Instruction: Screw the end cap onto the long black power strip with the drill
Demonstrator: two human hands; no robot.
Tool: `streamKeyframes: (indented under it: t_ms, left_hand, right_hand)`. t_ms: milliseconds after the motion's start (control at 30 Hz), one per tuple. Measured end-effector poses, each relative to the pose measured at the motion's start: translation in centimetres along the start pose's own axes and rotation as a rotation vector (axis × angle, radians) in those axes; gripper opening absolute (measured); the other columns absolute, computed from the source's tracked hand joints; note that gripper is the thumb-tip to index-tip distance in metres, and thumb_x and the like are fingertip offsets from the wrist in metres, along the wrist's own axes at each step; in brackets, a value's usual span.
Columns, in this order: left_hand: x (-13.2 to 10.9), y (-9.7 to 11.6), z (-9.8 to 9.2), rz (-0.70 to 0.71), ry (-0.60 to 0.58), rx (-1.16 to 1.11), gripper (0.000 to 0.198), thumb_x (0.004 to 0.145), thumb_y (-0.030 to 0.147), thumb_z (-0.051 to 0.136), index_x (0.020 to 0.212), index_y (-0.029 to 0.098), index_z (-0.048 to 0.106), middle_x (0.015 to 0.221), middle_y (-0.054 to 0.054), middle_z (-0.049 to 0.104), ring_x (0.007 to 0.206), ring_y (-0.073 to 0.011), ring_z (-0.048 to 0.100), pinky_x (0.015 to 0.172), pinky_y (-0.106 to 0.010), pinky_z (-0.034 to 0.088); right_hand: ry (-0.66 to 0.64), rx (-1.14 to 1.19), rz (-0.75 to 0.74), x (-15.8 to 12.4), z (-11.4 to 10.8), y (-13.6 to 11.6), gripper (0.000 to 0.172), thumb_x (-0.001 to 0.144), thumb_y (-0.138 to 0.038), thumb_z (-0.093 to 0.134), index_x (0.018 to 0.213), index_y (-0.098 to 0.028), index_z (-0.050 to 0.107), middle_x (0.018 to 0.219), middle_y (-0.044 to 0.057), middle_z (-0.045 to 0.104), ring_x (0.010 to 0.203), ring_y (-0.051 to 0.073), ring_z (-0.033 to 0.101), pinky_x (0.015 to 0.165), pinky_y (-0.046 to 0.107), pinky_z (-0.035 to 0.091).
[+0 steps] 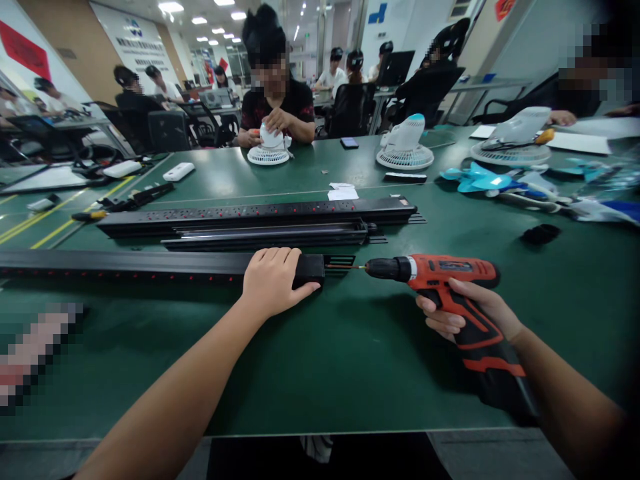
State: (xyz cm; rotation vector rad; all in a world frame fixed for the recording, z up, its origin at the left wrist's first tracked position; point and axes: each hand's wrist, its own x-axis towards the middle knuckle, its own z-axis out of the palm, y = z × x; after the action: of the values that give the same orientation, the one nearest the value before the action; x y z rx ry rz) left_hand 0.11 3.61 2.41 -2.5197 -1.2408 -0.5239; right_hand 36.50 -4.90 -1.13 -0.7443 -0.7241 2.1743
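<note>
My left hand (274, 281) is wrapped over the right end of a long black power strip (150, 263), which lies on the green table with a row of red dots along its near side. In my right hand (465, 308) is an orange and black cordless drill (450, 270), gripped by its handle and pointing left. Its thin bit reaches toward the slotted bracket (341, 262) at the strip's end. Whether the bit's tip touches a screw there cannot be made out.
Behind lie a second power strip (260, 215) and a black rail (270, 235). White fans (405, 150) stand farther back, and blue fan blades (475, 177) lie at right. A small black piece (540, 233) is near the drill. Across the table a person (277, 100) handles a fan.
</note>
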Motion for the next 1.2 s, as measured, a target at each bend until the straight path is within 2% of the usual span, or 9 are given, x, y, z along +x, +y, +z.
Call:
streamKeyframes:
  t_ms: [400, 867, 1200]
  left_hand:
    - [-0.02, 0.0, 0.09, -0.007, -0.002, 0.001, 0.057, 0.085, 0.066, 0.055, 0.114, 0.017, 0.06, 0.104, -0.011, 0.069, 0.098, -0.0303, 0.063, 0.09, -0.044, 0.043]
    - [0.04, 0.07, -0.12, -0.011, -0.012, -0.014, 0.057, 0.085, 0.066, 0.055, 0.114, 0.017, 0.061, 0.104, -0.012, 0.069, 0.099, -0.0306, 0.063, 0.09, -0.044, 0.043]
    - [-0.03, -0.02, 0.11, -0.005, 0.006, -0.019, 0.057, 0.085, 0.066, 0.054, 0.115, 0.017, 0.061, 0.104, -0.012, 0.069, 0.098, -0.0311, 0.063, 0.09, -0.046, 0.043]
  right_hand:
    - [-0.038, 0.028, -0.007, 0.05, -0.2, -0.03, 0.048, 0.091, -0.051, 0.05, 0.095, -0.007, 0.071, 0.055, -0.002, 0.039, 0.052, 0.012, 0.036, 0.053, 0.022, 0.043]
    - [0.005, 0.019, 0.002, -0.13, -0.21, 0.05, 0.046, 0.088, -0.051, 0.054, 0.092, -0.008, 0.071, 0.054, -0.002, 0.04, 0.051, 0.013, 0.038, 0.051, 0.023, 0.043]
    - [0.008, 0.001, -0.008, 0.01, -0.04, 0.01, 0.045, 0.088, -0.051, 0.054, 0.09, -0.009, 0.071, 0.053, -0.002, 0.039, 0.051, 0.013, 0.034, 0.05, 0.023, 0.043]
